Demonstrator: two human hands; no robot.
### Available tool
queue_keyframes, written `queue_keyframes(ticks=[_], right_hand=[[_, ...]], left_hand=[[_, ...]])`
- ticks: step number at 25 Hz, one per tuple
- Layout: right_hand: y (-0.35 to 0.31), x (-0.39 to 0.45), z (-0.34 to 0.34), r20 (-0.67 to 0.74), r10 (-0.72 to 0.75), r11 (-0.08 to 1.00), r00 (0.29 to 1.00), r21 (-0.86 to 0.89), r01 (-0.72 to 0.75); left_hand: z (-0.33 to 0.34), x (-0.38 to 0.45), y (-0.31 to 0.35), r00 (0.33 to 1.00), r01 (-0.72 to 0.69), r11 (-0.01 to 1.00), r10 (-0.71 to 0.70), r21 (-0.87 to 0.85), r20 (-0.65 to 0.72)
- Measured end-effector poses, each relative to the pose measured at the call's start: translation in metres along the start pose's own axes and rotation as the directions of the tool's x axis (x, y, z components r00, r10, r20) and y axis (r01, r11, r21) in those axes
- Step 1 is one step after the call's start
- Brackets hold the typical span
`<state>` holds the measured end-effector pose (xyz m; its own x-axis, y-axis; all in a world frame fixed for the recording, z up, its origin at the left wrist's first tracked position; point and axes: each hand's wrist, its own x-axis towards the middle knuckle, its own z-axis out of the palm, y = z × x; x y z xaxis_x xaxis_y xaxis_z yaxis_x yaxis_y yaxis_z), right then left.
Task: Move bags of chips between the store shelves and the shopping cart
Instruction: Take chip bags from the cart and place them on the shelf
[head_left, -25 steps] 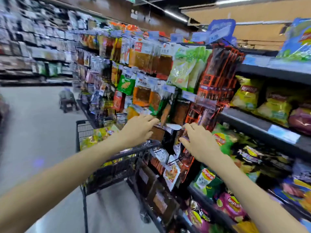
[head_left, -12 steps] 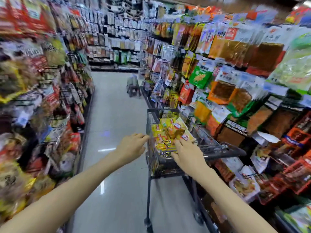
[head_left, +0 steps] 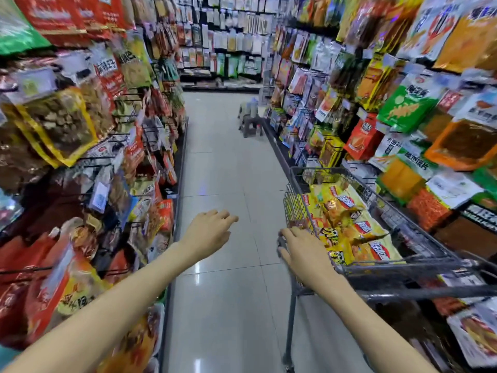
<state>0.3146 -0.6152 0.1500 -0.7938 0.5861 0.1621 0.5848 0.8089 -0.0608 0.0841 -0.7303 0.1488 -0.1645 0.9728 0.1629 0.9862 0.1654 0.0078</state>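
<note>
Nearest me, both forearms reach forward down the aisle. My right hand rests on the near-left corner of the shopping cart, fingers spread fairly straight over the rim, not curled round anything I can see. My left hand hangs over bare floor, fingers loose and apart, holding nothing. The chip bags, yellow and orange, lie heaped in the cart basket, just beside the right hand, not touching it as far as I can tell. Further out, hanging snack packs fill the right shelves close against the cart, and the left shelves crowd the other side. Far down the aisle a small stool stands near the right shelving. Risks, as I judge them: the cart sits tight to the right racks, so pushing it on could snag hanging packs and pull them off; with only one flat hand on a corner, the cart could swing; the stool lies roughly in its path. Frame is blurred, so finer contact is hard to call. Against half a second ago: the view has swung further left and down the aisle, the right hand has moved from over the bags to the cart's corner, and the left hand is further from the cart.
</note>
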Motion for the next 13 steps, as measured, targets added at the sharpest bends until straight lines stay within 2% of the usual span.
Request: queue_keyframes(ticks=[5, 13], right_hand=[[0.008, 0.067, 0.029, -0.021, -0.005, 0.999, 1.000, 0.044, 0.005], [0.080, 0.164, 0.082, -0.032, 0.275, 0.944, 0.961, 0.198, -0.263]], left_hand=[[0.029, 0.063, -0.026, 0.999, 0.018, 1.000, -0.017, -0.010, 0.030], [0.068, 0.209, -0.057, 0.999, -0.010, 0.996, 0.013, -0.094, 0.032]])
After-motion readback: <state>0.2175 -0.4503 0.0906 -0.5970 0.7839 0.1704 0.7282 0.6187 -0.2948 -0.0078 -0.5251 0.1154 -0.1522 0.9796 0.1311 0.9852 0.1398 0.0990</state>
